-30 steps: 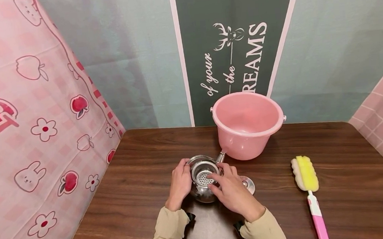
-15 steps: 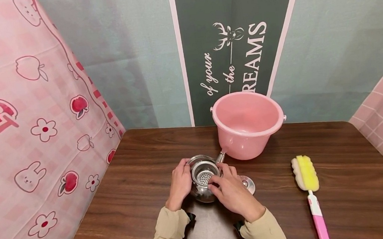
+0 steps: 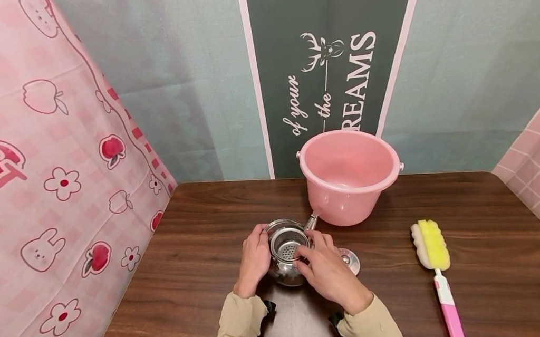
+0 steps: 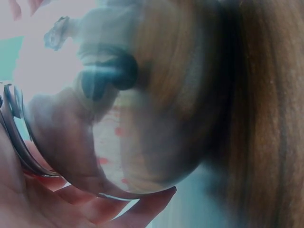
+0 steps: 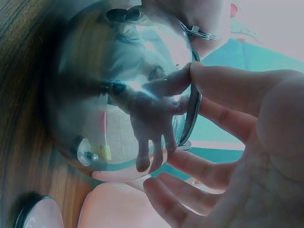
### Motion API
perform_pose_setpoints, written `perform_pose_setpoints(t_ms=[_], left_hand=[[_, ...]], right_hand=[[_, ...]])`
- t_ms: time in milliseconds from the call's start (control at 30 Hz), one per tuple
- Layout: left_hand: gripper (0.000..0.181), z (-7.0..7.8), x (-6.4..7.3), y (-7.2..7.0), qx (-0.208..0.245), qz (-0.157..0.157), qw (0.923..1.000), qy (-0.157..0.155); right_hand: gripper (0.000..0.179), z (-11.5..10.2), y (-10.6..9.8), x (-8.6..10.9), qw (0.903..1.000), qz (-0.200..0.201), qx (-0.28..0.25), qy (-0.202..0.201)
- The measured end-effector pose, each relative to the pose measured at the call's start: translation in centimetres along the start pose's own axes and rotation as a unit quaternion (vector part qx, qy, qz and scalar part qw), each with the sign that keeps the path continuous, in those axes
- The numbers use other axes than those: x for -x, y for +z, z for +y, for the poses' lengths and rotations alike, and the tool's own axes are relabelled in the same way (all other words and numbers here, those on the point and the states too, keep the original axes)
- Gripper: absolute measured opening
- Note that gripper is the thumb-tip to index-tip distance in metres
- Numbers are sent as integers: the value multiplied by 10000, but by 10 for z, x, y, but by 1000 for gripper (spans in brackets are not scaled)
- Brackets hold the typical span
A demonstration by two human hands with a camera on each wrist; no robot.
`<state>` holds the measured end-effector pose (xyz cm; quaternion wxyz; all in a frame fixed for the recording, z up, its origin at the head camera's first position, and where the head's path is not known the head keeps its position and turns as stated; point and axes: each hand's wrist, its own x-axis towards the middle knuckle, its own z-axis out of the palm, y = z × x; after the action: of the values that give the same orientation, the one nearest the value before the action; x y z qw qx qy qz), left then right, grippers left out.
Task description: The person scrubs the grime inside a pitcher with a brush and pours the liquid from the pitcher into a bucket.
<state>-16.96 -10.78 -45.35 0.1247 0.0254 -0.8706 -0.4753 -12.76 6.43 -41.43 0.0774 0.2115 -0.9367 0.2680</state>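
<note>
A shiny stainless steel teapot (image 3: 288,277) stands uncovered on the table, its spout (image 3: 312,222) pointing away to the right. Inside its mouth sits a perforated tea strainer (image 3: 286,251). My left hand (image 3: 255,258) holds the pot's left side, and the left wrist view shows fingers (image 4: 147,209) curled round the belly. With thumb and index finger, my right hand (image 3: 327,270) pinches the strainer's near right rim; its other fingers (image 5: 204,166) reach along the pot towards the spout. The round metal lid (image 3: 352,261) lies just right of the pot, partly behind the right hand.
A pink bucket (image 3: 344,205) stands behind the teapot, close to the spout tip. On the right lies a sponge brush (image 3: 443,287) with a yellow and white head and a pink handle. Printed cloths hang along the left side and back of the wooden table (image 3: 199,237).
My right index finger has drawn back from over the strainer's middle to its near right rim, closer to the thumb. The left hand and the teapot have stayed in place.
</note>
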Motion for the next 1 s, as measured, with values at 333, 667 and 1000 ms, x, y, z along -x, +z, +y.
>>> perform_pose_setpoints(t_ms=[333,667,1000], left_hand=[[29,-1,0,0,17,-17,10000,-2],[28,-2,0,0,-13,4,10000,47],[27,-2,-1,0,34,-2,10000,58]], right_hand=[[5,-3,1,0,9998,192,-56,57],[6,-4,1,0,9993,270,-206,137],[9,-2,2,-1,9982,522,-264,142]])
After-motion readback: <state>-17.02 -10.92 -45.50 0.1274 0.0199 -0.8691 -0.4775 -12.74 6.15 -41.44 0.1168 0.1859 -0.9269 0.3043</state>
